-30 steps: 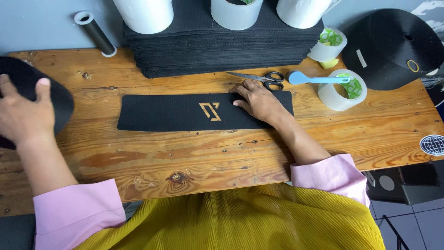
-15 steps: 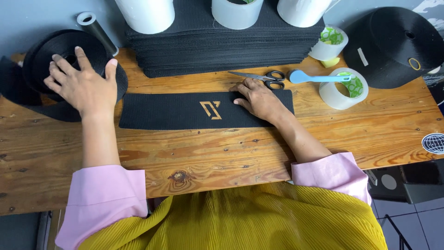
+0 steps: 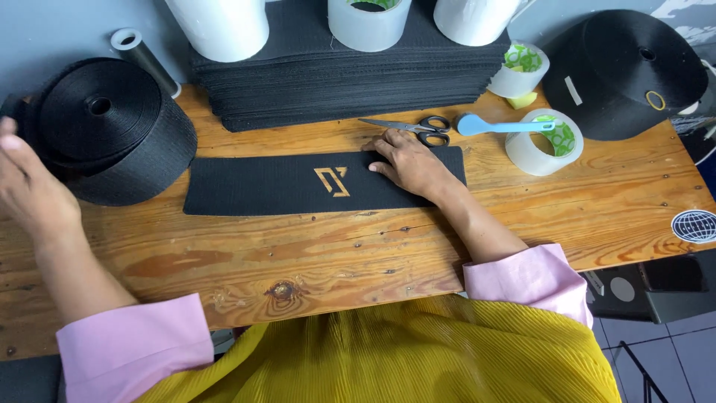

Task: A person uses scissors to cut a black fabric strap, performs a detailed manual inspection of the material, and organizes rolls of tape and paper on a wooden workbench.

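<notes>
Black and soft, judged light and floppy, the felt strip point(image 3: 298, 183) at mid-tabletop point(image 3: 522, 216) is pressed flat at its right end by the spread right hand point(image 3: 410, 166), while the big webbing roll point(image 3: 112, 127) at the left edge is touched by the open left hand point(image 3: 26, 190).

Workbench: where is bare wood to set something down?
Free: the front strip of the workbench between black fabric strip and the near edge, and right of the right hand below the tape roll. Crowded: back edge, left corner by webbing roll.

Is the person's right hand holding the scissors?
No, the right hand lies flat on the black fabric strip, while the scissors rest untouched just beyond it.
</notes>
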